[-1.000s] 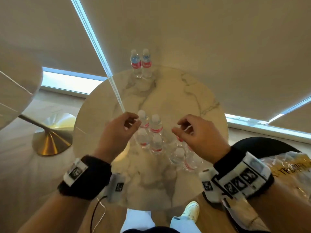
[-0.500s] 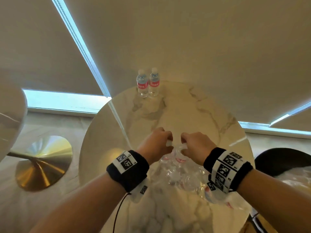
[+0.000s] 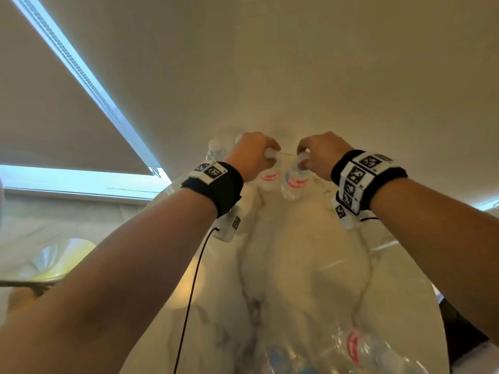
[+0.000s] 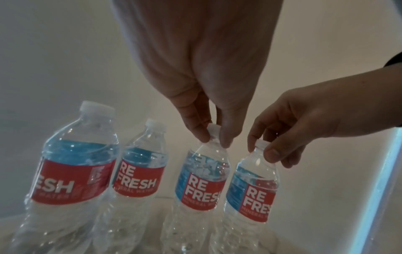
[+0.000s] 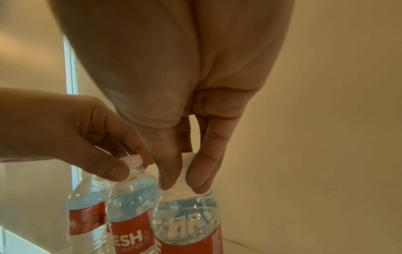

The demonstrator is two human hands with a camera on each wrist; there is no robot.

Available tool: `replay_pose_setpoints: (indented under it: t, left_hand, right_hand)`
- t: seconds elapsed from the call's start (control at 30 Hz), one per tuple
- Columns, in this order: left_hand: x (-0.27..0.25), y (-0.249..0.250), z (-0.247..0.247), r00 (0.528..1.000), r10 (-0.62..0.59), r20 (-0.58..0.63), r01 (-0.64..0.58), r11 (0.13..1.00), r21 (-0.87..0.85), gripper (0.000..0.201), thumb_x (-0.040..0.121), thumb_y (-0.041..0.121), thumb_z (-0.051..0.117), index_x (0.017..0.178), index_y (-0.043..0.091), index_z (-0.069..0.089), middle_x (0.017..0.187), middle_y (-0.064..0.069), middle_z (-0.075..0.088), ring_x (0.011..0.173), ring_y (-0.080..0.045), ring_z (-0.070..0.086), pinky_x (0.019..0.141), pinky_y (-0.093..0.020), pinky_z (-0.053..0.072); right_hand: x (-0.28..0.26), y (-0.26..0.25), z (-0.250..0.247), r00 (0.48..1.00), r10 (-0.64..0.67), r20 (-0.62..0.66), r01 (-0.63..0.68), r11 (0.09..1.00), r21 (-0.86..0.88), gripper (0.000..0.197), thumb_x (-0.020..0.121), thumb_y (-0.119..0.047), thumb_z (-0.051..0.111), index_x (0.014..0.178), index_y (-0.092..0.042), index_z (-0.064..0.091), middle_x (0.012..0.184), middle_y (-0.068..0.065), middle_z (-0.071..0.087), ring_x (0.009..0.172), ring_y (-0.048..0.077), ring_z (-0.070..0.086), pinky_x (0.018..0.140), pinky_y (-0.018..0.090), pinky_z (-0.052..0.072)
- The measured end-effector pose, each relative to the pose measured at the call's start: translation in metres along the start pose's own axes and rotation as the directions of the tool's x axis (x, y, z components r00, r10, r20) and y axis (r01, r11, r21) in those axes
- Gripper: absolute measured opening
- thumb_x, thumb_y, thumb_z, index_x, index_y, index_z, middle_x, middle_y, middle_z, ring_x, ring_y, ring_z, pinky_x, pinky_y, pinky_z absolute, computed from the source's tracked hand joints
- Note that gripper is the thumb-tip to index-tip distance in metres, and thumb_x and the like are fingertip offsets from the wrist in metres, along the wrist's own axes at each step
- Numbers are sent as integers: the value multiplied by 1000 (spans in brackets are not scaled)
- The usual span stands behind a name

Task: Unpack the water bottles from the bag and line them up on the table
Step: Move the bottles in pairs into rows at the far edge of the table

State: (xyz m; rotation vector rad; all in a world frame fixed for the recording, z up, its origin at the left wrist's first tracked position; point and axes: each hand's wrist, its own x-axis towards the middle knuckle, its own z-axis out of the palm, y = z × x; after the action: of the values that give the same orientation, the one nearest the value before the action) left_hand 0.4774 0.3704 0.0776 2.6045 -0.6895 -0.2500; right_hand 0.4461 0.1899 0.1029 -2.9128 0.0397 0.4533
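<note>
My left hand pinches the white cap of a clear water bottle with a red label. Just to its right, my right hand pinches the cap of a second bottle. Both bottles hang upright side by side at the far edge of the round marble table; I cannot tell whether their bases touch it. Two more bottles stand in a line left of them. In the head view the left hand and right hand are close together. The clear plastic bag with several bottles lies at the near edge.
A beige roller blind hangs right behind the far table edge. The gold base of another table is on the floor to the left. Bare marble lies between the bag and the far row.
Each hand took a bottle by its cap from the pack near me and carried it across to the far edge, beside the two standing bottles. The head camera tilted up.
</note>
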Motion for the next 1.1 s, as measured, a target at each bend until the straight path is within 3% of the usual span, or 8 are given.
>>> replay_pose_setpoints:
  t: [0.2, 0.4, 0.57, 0.63, 0.77, 1.0, 1.1]
  left_hand:
    - [36, -26, 13, 998, -47, -37, 48, 997, 53, 38, 91, 19, 64, 129, 15, 67, 127, -11, 67, 116, -28, 62, 97, -31, 43]
    - [48, -28, 17, 998, -44, -53, 48, 996, 73, 38, 91, 16, 66, 128, 13, 66, 125, -10, 69, 116, -27, 62, 96, -29, 42]
    - [30, -20, 7, 996, -65, -55, 66, 998, 22, 54, 90, 23, 71, 141, 19, 54, 130, -10, 64, 117, -27, 61, 98, -32, 45]
    - [11, -13, 3, 995, -66, -77, 67, 998, 6, 55, 91, 27, 70, 142, 21, 53, 128, -10, 61, 113, -26, 62, 95, -32, 45]
    - [-54, 11, 0, 996, 15, -86, -16, 1000, -16, 40, 92, 32, 69, 129, 18, 64, 118, -7, 66, 101, -22, 65, 86, -26, 46]
    - [-203, 55, 22, 971, 168, 169, -145, 979, -143, 32, 93, 39, 67, 120, 21, 69, 107, 3, 71, 90, -9, 64, 84, -33, 57]
    - [-262, 71, 34, 945, 182, 271, -122, 967, -223, 36, 90, 45, 68, 118, 23, 71, 106, 4, 70, 90, -9, 65, 84, -34, 57]
  right_hand:
    - [53, -3, 10, 999, -27, -32, 28, 999, 38, 29, 84, -27, 72, 111, -17, 67, 111, 12, 67, 99, 33, 62, 73, 30, 42]
    - [66, -3, 15, 999, -38, -30, 40, 997, 72, 36, 85, -29, 71, 118, -19, 62, 115, 13, 66, 103, 32, 61, 74, 29, 40]
    - [45, -3, 13, 1000, 4, -5, -4, 990, 141, 61, 77, -37, 79, 129, -20, 51, 114, 12, 64, 87, 28, 58, 70, 30, 41]
    - [23, -4, 12, 1000, 19, -21, -15, 985, 172, 66, 75, -41, 79, 130, -21, 48, 109, 11, 65, 85, 26, 58, 70, 31, 43]
    - [-48, -12, 14, 999, 36, 12, -38, 976, 215, 53, 75, -48, 77, 117, -23, 58, 105, 4, 67, 90, 25, 64, 73, 31, 48]
    - [-229, -37, 36, 986, -9, 164, -36, 962, 269, 41, 79, -49, 73, 110, -25, 62, 92, -6, 68, 86, 15, 64, 76, 32, 50]
    - [-292, -38, 53, 968, -29, 251, -50, 952, 301, 39, 79, -50, 72, 110, -28, 61, 90, -10, 66, 80, 7, 63, 74, 28, 52]
